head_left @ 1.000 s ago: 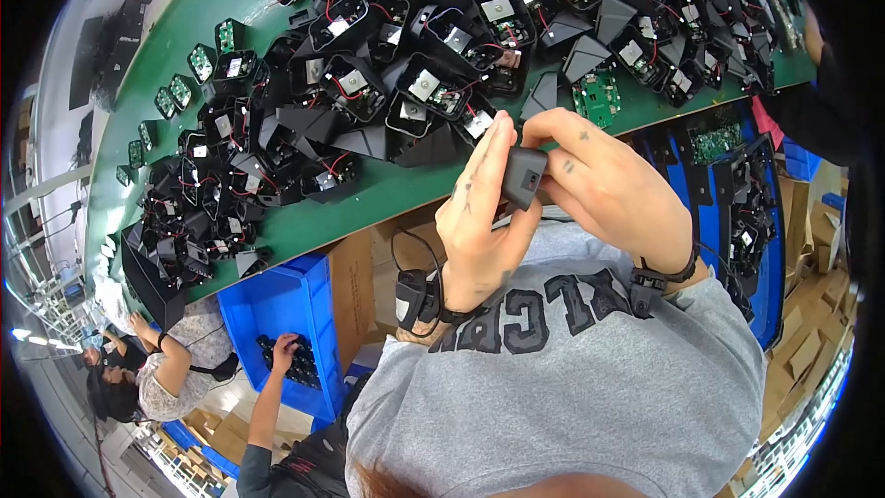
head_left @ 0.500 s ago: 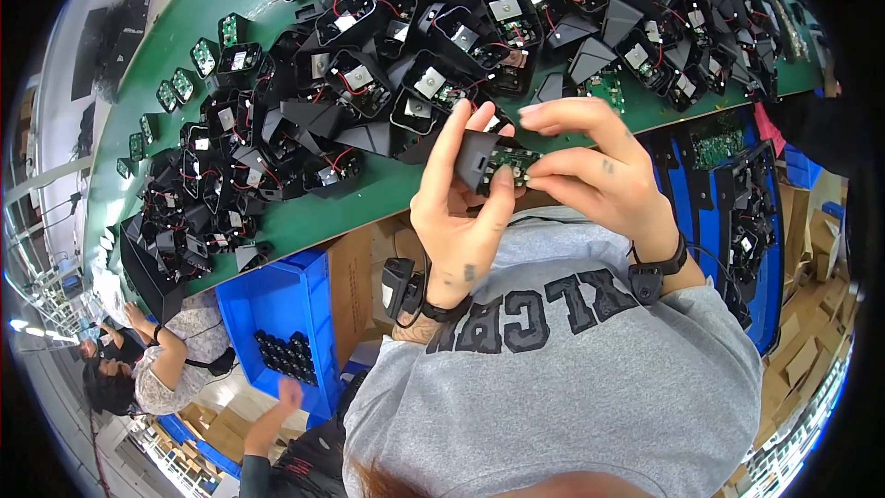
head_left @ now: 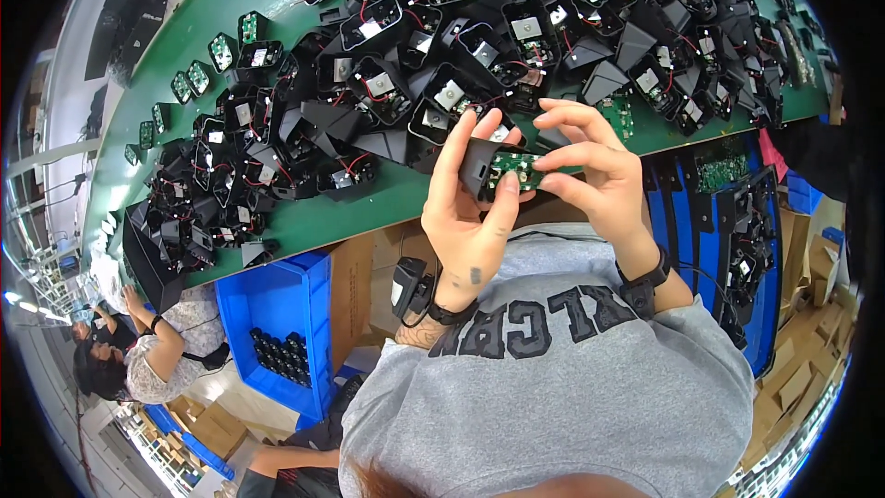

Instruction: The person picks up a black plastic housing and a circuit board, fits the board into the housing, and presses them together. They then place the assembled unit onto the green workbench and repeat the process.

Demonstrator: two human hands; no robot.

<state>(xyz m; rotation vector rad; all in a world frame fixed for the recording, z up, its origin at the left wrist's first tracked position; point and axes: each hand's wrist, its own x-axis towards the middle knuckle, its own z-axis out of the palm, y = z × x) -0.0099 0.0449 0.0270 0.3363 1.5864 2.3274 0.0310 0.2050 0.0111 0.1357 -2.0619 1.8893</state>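
Note:
My left hand grips a small black plastic housing from below, just above the near edge of the green table. My right hand pinches a small green circuit board that lies in the open side of that housing. Both hands meet over the housing, close to my grey shirt. A pile of many similar black housings with red and black wires covers the table just beyond my fingers.
A blue bin with dark round parts stands below the table on my left. Blue trays of black parts hang on my right. Another person sits at the lower left. Loose green boards line the table's left edge.
The housing has been turned so its open side faces me, and the green board now shows inside it. My right fingers moved from wrapping the housing to pinching the board.

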